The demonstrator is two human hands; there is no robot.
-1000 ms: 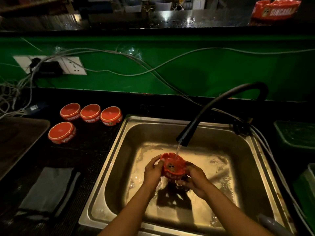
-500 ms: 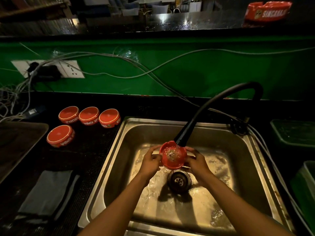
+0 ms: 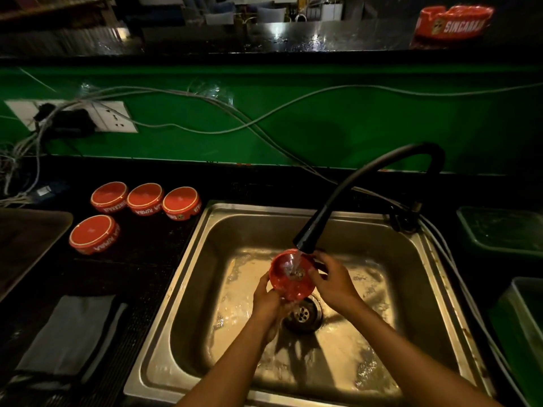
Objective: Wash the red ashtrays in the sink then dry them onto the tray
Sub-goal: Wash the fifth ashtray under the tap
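Red ashtray point(image 3: 289, 274) held over the middle of the sink point(image 3: 188, 289), just above the drain point(image 3: 302, 314), hollow side tilted up toward the black faucet head point(image 3: 305, 243), water running into it. Gripped from both sides: left hand point(image 3: 266, 301) curled under its lower left rim, right hand point(image 3: 333, 282) pinching the right rim. Round, so no long axis. Four more red ashtrays point(image 3: 145, 198) upside down on the counter beyond the sink's left edge, nearer the left hand; dark tray point(image 3: 35, 239) farther left, folded grey cloth point(image 3: 70, 336) near the front edge.
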